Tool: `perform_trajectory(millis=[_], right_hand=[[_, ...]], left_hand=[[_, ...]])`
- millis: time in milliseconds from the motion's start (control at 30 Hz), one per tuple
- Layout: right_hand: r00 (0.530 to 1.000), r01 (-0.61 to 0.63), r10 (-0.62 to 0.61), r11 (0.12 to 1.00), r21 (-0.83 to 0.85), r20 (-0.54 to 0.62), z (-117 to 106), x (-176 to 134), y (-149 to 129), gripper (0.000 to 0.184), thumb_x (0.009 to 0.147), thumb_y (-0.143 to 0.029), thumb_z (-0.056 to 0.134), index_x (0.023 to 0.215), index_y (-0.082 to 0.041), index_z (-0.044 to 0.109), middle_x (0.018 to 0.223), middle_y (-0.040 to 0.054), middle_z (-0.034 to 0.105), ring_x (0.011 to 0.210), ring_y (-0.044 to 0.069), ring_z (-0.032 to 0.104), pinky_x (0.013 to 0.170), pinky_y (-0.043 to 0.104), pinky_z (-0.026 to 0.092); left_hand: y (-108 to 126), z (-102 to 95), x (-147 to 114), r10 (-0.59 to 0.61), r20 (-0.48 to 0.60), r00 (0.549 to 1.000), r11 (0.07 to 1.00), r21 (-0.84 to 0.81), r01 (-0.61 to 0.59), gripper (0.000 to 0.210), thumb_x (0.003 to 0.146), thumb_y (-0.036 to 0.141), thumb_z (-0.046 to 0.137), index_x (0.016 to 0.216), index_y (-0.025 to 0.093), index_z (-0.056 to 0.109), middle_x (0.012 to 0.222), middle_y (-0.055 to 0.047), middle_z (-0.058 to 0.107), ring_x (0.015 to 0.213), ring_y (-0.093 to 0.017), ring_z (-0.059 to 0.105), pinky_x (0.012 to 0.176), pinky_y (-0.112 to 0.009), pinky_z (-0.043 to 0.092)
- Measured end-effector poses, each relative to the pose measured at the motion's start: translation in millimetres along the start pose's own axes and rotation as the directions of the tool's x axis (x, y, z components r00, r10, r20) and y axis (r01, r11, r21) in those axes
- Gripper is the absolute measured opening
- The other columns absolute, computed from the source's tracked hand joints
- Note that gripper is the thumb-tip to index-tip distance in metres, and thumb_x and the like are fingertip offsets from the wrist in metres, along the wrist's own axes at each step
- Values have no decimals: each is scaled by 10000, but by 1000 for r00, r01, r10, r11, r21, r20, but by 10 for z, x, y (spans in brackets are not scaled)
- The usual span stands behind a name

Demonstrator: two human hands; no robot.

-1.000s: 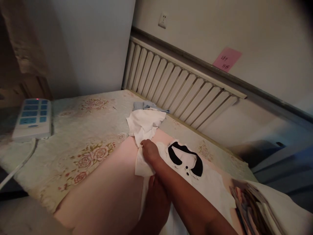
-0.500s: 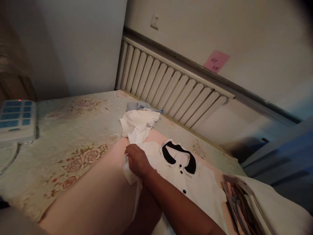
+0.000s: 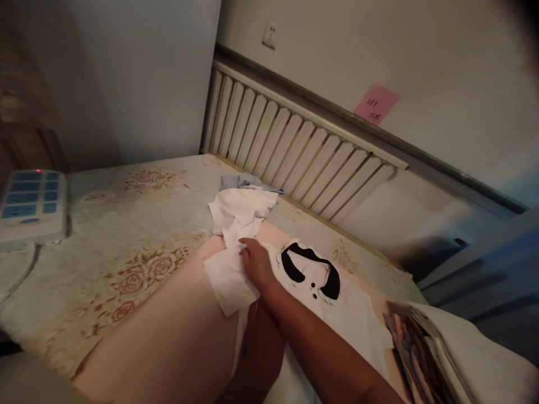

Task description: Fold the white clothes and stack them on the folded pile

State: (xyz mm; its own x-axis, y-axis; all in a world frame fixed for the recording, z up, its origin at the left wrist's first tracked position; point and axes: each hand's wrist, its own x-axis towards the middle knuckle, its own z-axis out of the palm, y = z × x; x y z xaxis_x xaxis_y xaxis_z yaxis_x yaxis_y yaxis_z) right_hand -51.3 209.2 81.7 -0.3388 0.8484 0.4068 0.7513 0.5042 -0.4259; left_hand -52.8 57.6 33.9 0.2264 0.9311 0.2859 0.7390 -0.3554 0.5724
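A white blouse (image 3: pixel 349 320) with a black collar (image 3: pixel 332 283) and black buttons lies spread on a pale pink board or sheet (image 3: pixel 168 325). Its white sleeve cloth (image 3: pixel 229 280) is folded over at the blouse's left side. My right hand (image 3: pixel 256 266) rests on the inner edge of that cloth, fingers extended and slightly bent. Below, partly covered by my right forearm, my left hand (image 3: pixel 257 325) is at the lower edge of the same cloth; its fingers are mostly hidden. Another white cloth piece (image 3: pixel 242 205) lies crumpled just beyond my right hand.
Blue-grey cloth (image 3: pixel 240 181) lies near the radiator (image 3: pixel 290 134). A corded power strip (image 3: pixel 31 207) sits at left on the floral cover (image 3: pixel 155 275). Folded garments (image 3: pixel 421 353) are stacked at lower right. A pink note (image 3: pixel 376 105) is on the wall.
My right hand has loosened its grip on the white sleeve cloth and moved right and slightly up. The cloth it gripped now lies flatter, spread over the pink surface.
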Motion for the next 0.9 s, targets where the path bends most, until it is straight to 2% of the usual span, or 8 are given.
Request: perform_trajectory(millis=[67,100,200,300,400,567,767,900], right_hand=[[974,-226,225,963,-149,-26,-178,110,230,365,832,-107,439,1145,-187,609,1177,53,639,1097,154,569,989,261,396],[961,-275,274,945,-176,-35,-258,161,357,373,828,-102,437,1150,-177,609,1169,61,643,1093,161,570,986,266,390],[930,-359,367,908,-219,-1,-396,273,715,357,765,-73,476,1066,-138,657,1035,89,689,1002,191,612,905,270,421],[900,-403,431,883,-242,72,-369,322,942,315,670,-42,524,905,-142,708,878,75,711,889,191,640,814,247,433],[882,-427,460,871,-241,99,-276,347,1013,275,638,-41,521,802,-155,710,803,57,705,804,172,638,746,230,422],[887,-439,457,879,-188,65,-182,360,967,216,699,-78,462,727,-171,655,659,12,649,604,123,575,583,207,368],[897,-442,438,884,-150,-58,-102,278,961,185,747,-121,428,742,-183,602,682,12,626,661,137,546,582,220,335],[899,-438,432,889,-137,-69,-77,250,1006,185,737,-114,435,749,-178,608,699,18,630,669,140,543,603,223,354]], left_hand=[[-37,13,-1,-24,26,999,998,51,22,532,899,311,472,1386,98,441,1464,-166,409,1380,-325,306,1125,-511,248],[-51,19,-4,-32,44,999,996,87,28,546,894,333,479,1379,84,450,1474,-176,390,1387,-333,291,1128,-521,241],[-71,32,-18,-34,84,996,981,191,17,552,907,365,443,1383,85,449,1498,-176,341,1402,-325,265,1130,-515,250],[-71,46,-35,-18,81,997,971,237,-2,557,920,380,414,1396,93,433,1499,-175,335,1400,-318,276,1122,-504,274],[-77,73,-50,0,67,998,965,261,-18,570,919,408,414,1399,101,433,1500,-175,333,1395,-324,284,1116,-497,289],[-92,118,-59,0,59,998,958,287,-17,585,921,427,407,1404,97,423,1505,-184,319,1397,-331,275,1118,-502,282],[-77,87,-56,-8,89,996,965,264,-16,600,923,459,386,1407,107,421,1516,-176,297,1405,-335,252,1120,-514,267],[-75,99,-54,-13,87,996,963,268,-11,596,919,457,395,1405,114,425,1515,-170,304,1408,-329,249,1121,-515,260]])
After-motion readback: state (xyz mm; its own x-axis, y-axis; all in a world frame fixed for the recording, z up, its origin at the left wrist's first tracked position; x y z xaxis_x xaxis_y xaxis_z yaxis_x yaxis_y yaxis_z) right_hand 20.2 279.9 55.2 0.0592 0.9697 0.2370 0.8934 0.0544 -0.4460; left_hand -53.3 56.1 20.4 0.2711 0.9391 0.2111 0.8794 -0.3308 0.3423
